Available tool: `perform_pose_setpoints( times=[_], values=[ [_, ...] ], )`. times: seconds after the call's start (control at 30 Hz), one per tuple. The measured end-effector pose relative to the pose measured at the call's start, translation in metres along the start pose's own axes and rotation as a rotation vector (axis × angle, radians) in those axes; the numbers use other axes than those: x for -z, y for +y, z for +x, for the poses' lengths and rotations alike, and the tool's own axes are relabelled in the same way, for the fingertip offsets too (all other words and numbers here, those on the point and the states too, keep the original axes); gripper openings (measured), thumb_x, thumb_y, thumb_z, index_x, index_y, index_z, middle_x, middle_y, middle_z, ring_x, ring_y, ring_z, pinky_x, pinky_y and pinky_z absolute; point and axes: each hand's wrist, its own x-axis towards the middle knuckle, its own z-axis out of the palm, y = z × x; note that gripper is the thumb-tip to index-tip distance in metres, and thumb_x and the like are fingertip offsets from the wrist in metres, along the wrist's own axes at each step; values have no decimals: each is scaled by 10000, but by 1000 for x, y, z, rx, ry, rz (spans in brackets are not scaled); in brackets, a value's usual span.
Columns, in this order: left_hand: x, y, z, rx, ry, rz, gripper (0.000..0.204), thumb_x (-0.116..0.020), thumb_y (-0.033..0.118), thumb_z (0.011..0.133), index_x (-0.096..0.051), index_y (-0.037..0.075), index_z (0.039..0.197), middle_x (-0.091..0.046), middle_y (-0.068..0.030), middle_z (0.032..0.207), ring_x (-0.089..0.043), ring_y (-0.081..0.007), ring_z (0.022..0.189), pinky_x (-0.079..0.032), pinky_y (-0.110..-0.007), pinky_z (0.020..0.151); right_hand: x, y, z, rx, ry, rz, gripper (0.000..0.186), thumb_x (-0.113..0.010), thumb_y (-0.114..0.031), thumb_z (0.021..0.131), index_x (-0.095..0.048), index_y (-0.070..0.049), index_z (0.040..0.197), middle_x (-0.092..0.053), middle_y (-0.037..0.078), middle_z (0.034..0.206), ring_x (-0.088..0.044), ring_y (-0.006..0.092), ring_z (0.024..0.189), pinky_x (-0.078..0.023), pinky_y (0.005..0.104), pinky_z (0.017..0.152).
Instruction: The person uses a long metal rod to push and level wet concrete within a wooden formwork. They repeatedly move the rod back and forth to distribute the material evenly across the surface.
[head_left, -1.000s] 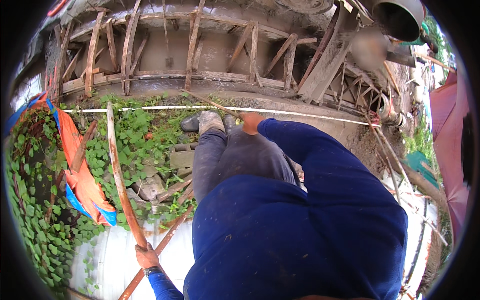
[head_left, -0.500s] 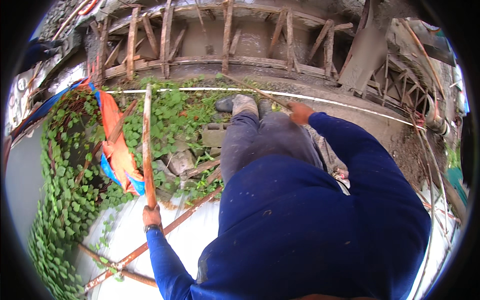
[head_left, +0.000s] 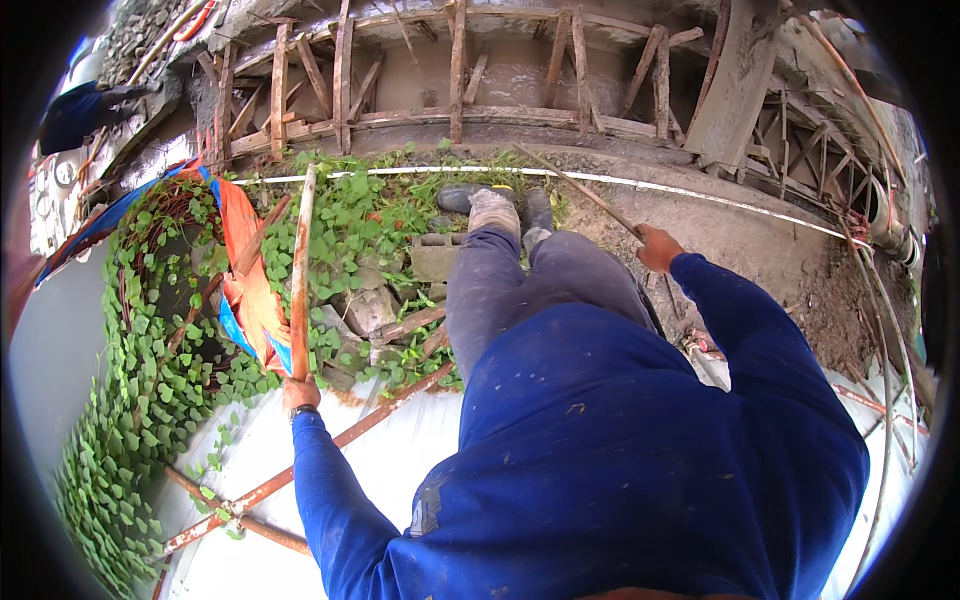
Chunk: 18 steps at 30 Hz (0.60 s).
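Observation:
My left hand (head_left: pixel 301 393) is wrapped round the near end of a rusty, paint-flaked pole (head_left: pixel 302 270), which reaches away from me. A dark band circles that wrist. Off to the right, my right hand (head_left: pixel 660 248) is closed on a thin brown stick (head_left: pixel 585 190), whose far end slants left over the white line on the ground. Between the hands are my legs, in grey trousers, and dark boots (head_left: pixel 462 197) on the weedy ground. Touching the pole's left side is an orange and blue tarp (head_left: pixel 250 300).
Timber formwork (head_left: pixel 400 120) with muddy water runs across the far side. A wide plank (head_left: pixel 735 95) slopes there on the right. Concrete blocks (head_left: pixel 435 262) and rubble lie left of my legs. Crossed rusty pipes (head_left: pixel 235 515) lie over white sheeting, beside leafy vines (head_left: pixel 130 420).
My right hand has moved right and nearer with the stick, and the stick's far end has shifted right. My left hand keeps its hold on the pole. The view has shifted slightly.

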Motion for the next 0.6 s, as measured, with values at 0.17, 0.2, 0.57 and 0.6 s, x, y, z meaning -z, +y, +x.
perform_pose_setpoints(
  times=[0.17, 0.2, 0.57, 0.6],
  values=[
    [8, 12, -11, 26, -31, -13, 575, -701, 461, 938, -625, -5, 1267, -720, -255, 1225, -687, -416, 1177, -528, -514, 1013, -30, 21, -18, -117, 37, 33, 498, -610, -143, 861, -588, -6, 1339, -684, 326, 1215, -654, 471, 1183, -514, 512, 1019],
    [10, 11, -12, 43, -19, -5, 580, -700, 461, 937, -620, -8, 1270, -719, -261, 1223, -686, -420, 1177, -528, -515, 1014, -38, 20, -17, -145, 42, 60, 497, -608, -136, 858, -589, -1, 1336, -684, 332, 1208, -655, 473, 1181, -514, 513, 1017],
    [31, 18, -20, 55, -7, 17, 600, -661, 507, 944, -635, -1, 1262, -718, -263, 1233, -696, -411, 1166, -536, -510, 1003, -70, 8, 29, -150, 42, 159, 469, -603, -106, 853, -602, 20, 1305, -686, 342, 1185, -657, 472, 1182, -518, 509, 996],
    [28, 24, -19, 30, -10, 12, 601, -662, 509, 943, -636, -1, 1261, -719, -263, 1231, -696, -412, 1164, -537, -511, 998, -77, 17, 35, -128, 74, 157, 472, -611, -106, 853, -601, 25, 1307, -686, 341, 1186, -657, 472, 1180, -520, 508, 993]
  ],
)
